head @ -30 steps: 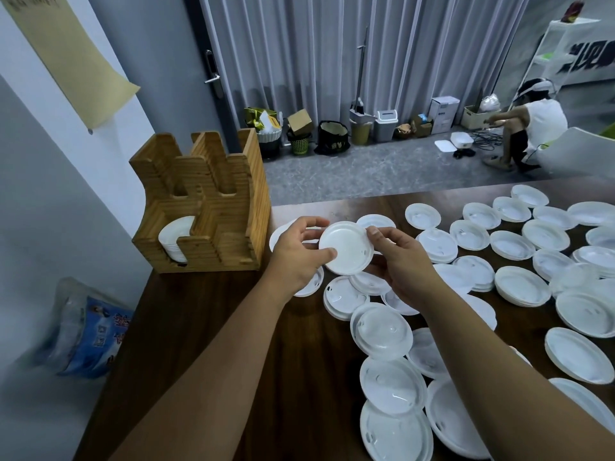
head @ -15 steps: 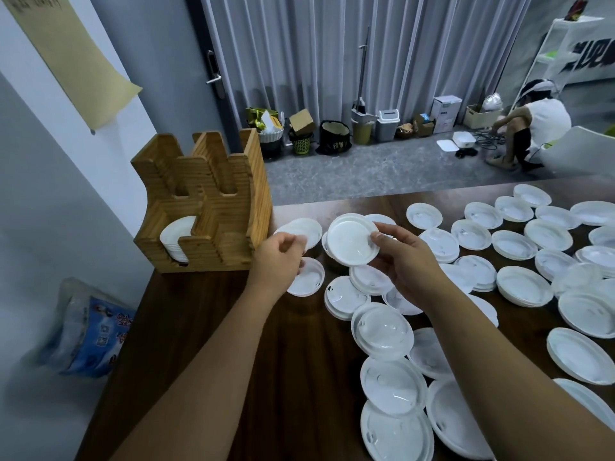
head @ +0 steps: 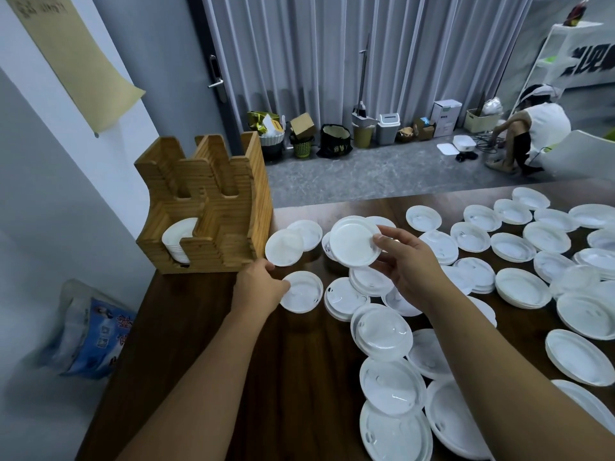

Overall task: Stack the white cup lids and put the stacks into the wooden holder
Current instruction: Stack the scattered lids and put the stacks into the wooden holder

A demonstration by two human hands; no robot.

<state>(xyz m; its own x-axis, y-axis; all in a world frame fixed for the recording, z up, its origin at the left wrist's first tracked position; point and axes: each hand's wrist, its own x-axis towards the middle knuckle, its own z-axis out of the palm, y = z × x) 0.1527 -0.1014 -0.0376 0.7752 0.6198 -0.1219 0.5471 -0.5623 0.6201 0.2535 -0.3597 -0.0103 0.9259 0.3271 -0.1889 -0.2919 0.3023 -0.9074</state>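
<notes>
1. Since a second ago the left hand (head: 258,287) has left the shared stack and dropped to the dark wooden worktop (head: 186,361), its grip pinching the rim of a single round white plastic lid (head: 284,247).
2. The right hand (head: 407,261) grasps the small stack of white lids (head: 352,241) by its edge, raised above the scattered lids.
3. These lids look light, thin and slippery (best pinched at the rim).
4. The slotted wooden holder (head: 213,224) stands near the worktop's left edge, one slot partly filled; open room lies in front.
</notes>
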